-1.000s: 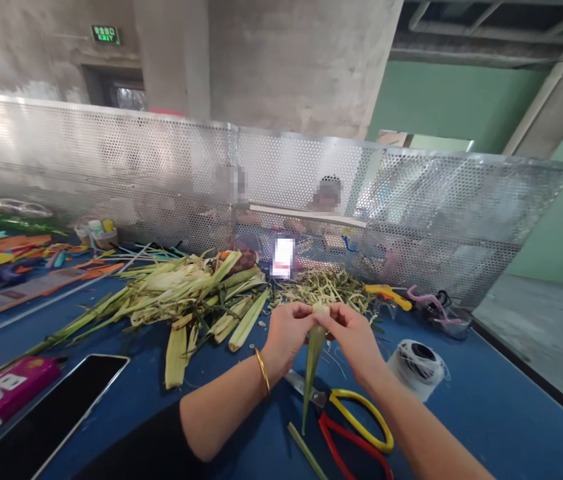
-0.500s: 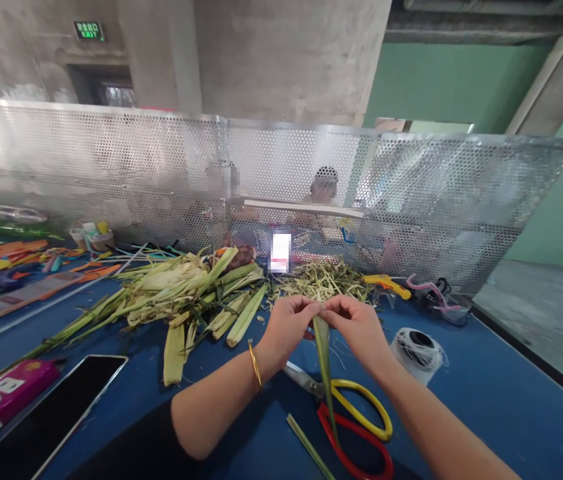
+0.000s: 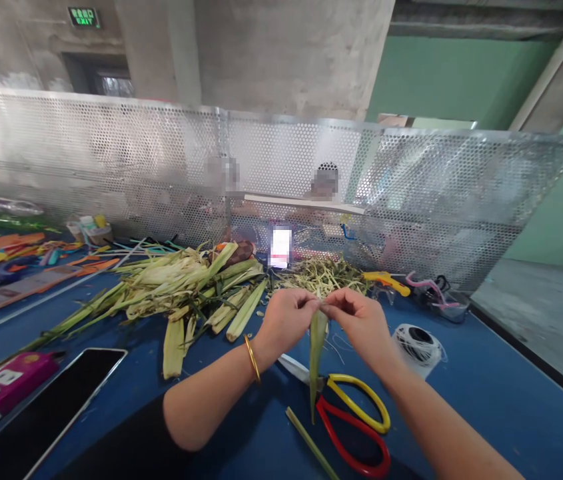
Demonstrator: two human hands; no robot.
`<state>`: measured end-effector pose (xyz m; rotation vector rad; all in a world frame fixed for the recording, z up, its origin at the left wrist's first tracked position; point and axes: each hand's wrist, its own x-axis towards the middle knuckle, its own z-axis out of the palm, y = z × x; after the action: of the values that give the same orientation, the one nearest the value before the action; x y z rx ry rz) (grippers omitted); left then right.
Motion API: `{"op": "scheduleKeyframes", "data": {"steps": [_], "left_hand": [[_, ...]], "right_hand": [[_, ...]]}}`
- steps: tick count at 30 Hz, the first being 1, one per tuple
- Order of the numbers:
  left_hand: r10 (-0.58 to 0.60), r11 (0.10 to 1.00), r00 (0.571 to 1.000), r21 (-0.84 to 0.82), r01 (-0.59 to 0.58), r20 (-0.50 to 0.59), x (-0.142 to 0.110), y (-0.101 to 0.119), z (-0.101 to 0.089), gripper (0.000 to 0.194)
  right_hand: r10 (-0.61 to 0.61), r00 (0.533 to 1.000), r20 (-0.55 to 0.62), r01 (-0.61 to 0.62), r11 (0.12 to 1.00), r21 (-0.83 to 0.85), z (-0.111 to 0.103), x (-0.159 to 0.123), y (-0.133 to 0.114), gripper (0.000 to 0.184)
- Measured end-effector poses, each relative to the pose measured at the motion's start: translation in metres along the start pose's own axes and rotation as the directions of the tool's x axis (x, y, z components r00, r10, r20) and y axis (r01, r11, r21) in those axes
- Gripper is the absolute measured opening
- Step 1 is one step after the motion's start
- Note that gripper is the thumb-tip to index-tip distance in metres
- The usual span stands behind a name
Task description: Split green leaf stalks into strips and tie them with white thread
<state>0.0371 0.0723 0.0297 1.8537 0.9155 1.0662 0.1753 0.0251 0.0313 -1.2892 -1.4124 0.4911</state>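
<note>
Between the fingertips of both hands a green leaf strip (image 3: pixel 317 347) hangs down, wide near the top and tapering to a point. My left hand (image 3: pixel 286 321) pinches its upper end from the left, and my right hand (image 3: pixel 358 321) pinches it from the right, the fingertips almost meeting. Under the strip, scissors (image 3: pixel 356 407) with one yellow and one red handle lie on the blue table (image 3: pixel 241 427). A narrow cut stalk piece (image 3: pixel 311 443) lies left of the red handle. Beyond my hands is a heap of thin green shreds (image 3: pixel 326 275).
Left of my hands spreads a pile of leaves and stalks (image 3: pixel 176 287). A spool of white string (image 3: pixel 418 347) stands at right. A phone (image 3: pixel 56 407) and a magenta power strip (image 3: pixel 16 387) lie front left. A perforated metal screen (image 3: pixel 161 173) closes the back, with people behind it.
The strip's lower end has swung left, off the red handle, and more of its broad face shows. Both hands keep pinching its top. The view has tilted slightly.
</note>
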Motion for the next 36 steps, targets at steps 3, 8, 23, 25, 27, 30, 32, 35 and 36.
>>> {"op": "scheduleKeyframes", "data": {"steps": [3,8,23,25,27,30,32,35,36], "left_hand": [[0.062,0.99,0.998,0.124,-0.06,-0.017,-0.002,0.005,-0.002,0.026],[0.144,0.953,0.989,0.273,-0.131,-0.028,-0.007,0.013,-0.005,0.025],[-0.063,0.976,0.998,-0.208,0.062,0.003,-0.002,0.009,-0.001,0.019],[-0.058,0.98,0.998,-0.193,0.053,-0.018,-0.002,0.009,-0.001,0.017],[-0.093,0.966,0.995,-0.244,0.086,-0.019,-0.003,0.01,-0.001,0.015],[-0.196,0.907,0.981,-0.379,0.184,0.007,-0.006,0.012,0.004,0.016],[-0.257,0.859,0.966,-0.454,0.237,0.019,-0.008,0.013,0.008,0.018],[-0.272,0.838,0.962,-0.496,0.227,-0.019,-0.008,0.011,0.014,0.02],[-0.267,0.842,0.963,-0.497,0.212,-0.041,-0.008,0.009,0.015,0.021]], "right_hand": [[0.039,0.999,0.014,-0.039,0.999,0.023,0.0,0.001,0.0,0.013],[-0.023,0.999,0.034,0.023,1.0,-0.021,-0.001,-0.001,-0.002,0.012],[-0.049,0.996,-0.069,0.045,0.997,-0.061,0.007,-0.007,-0.005,0.018],[0.042,0.998,-0.047,-0.04,0.999,0.033,0.01,-0.006,-0.003,0.022],[0.067,0.997,-0.043,-0.063,0.995,0.083,0.012,-0.007,-0.001,0.023],[0.067,0.993,-0.099,-0.058,0.994,0.092,0.014,-0.008,0.0,0.024],[0.064,0.99,-0.129,-0.053,0.995,0.084,0.015,-0.01,0.0,0.023],[0.036,0.988,-0.148,-0.028,0.998,0.059,0.017,-0.013,-0.001,0.022],[0.015,0.988,-0.156,-0.009,0.999,0.04,0.018,-0.013,-0.002,0.021]]}}
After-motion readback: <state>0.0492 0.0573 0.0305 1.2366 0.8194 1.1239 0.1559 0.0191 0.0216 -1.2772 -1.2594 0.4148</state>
